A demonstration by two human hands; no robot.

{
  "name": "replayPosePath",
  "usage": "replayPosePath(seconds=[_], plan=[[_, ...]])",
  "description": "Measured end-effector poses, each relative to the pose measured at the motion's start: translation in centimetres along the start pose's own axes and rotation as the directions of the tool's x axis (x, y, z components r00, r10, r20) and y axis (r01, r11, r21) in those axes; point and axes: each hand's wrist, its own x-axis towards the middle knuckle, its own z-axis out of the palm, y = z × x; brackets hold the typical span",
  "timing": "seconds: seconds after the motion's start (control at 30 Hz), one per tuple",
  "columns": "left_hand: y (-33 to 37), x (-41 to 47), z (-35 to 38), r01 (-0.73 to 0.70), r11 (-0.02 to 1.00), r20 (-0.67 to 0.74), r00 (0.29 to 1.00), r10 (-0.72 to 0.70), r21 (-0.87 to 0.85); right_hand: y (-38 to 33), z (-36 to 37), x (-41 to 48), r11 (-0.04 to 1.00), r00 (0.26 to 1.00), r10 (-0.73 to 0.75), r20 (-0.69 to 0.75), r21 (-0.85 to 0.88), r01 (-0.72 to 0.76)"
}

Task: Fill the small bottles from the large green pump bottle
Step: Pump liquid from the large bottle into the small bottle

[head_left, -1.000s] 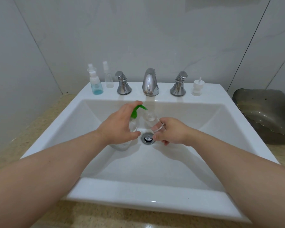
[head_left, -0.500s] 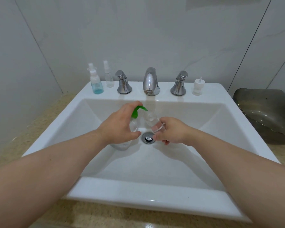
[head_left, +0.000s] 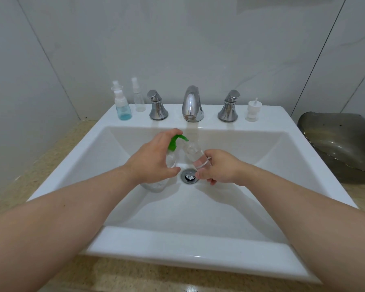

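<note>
1. Nearest, well short of the fingers, the white sink's (head_left: 177,249) front rim sits on the speckled bench (head_left: 135,277)
2. Over the basin, the left hand (head_left: 154,161) grips the large green pump bottle (head_left: 171,160), fingers (head_left: 173,131) curled over its green pump head and thumb across the clear body
3. Just beside it, the right hand (head_left: 221,167) closes its fingers round a small clear bottle (head_left: 193,153), tilted, its upper end at the green nozzle
4. Below and between both sets of fingers lies the chrome drain (head_left: 189,175)
5. Beyond the fingers, the back ledge carries a tap (head_left: 192,104) between two handles; farther left stand a blue-liquid spray bottle (head_left: 122,106) and a clear spray bottle (head_left: 139,98), farther right a white pump cap (head_left: 252,110)
6. Far right of the fingers, a dark bowl (head_left: 341,144) rests on the bench
</note>
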Motion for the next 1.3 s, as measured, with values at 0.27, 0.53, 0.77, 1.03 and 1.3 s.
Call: replayPosePath(seconds=[0.27,0.53,0.77,1.03,1.3], plan=[[-0.04,-0.01,0.02,-0.001,1.0,-0.002,1.0,0.001,0.021,0.1,0.01,0.1,1.0,1.0,-0.001,0.006,-0.016,0.001],[-0.26,-0.07,0.06,0.003,1.0,0.006,1.0,-0.003,0.028,0.03,-0.02,0.08,1.0,1.0,0.003,0.005,-0.008,-0.002],[0.05,-0.05,-0.09,0.025,1.0,0.007,1.0,-0.025,0.003,0.06,0.0,0.1,1.0,1.0,0.004,0.004,-0.017,-0.003],[0.05,-0.02,-0.03,0.02,1.0,0.003,1.0,-0.02,0.005,0.16,0.05,0.12,1.0,1.0,0.006,0.012,-0.023,-0.005],[-0.07,-0.16,-0.08,0.027,1.0,-0.005,1.0,-0.027,0.005,0.17,-0.02,0.14,1.0,1.0,0.001,0.01,-0.015,-0.001]])
